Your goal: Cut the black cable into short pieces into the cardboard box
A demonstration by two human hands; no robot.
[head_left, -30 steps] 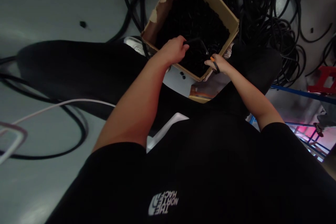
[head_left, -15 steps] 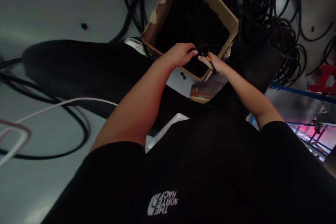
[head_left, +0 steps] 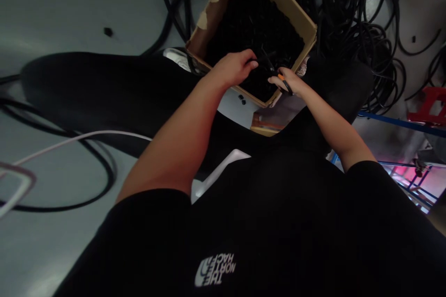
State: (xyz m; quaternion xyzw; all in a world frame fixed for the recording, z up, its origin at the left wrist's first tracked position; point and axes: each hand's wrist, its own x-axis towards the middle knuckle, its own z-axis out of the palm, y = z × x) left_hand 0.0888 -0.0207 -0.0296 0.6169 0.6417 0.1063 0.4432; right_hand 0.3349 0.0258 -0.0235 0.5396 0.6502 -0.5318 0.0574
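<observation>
Presently, a dark piece [head_left: 251, 60] is being pinched at the fingertips of the left hand [head_left: 239, 67], whose fingers are being curled nearly closed; its exact kind is being obscured by the dim light. An orange-and-black hand tool [head_left: 280, 77] is being gripped by the right hand [head_left: 292, 82], its slim dark end being pointed forward and leftward. Both hands are being held apart over the near part of an open cardboard box [head_left: 294, 7], and the dark piece is being held there also. A heap of black pieces [head_left: 258, 23] is being contained in the box, whose left rim is being noted as torn. To the right, the floor [head_left: 69, 4] is being covered by a tangle of black cables [head_left: 369, 48]; to the left, a loose black block [head_left: 108, 32] is being observed on the floor
</observation>
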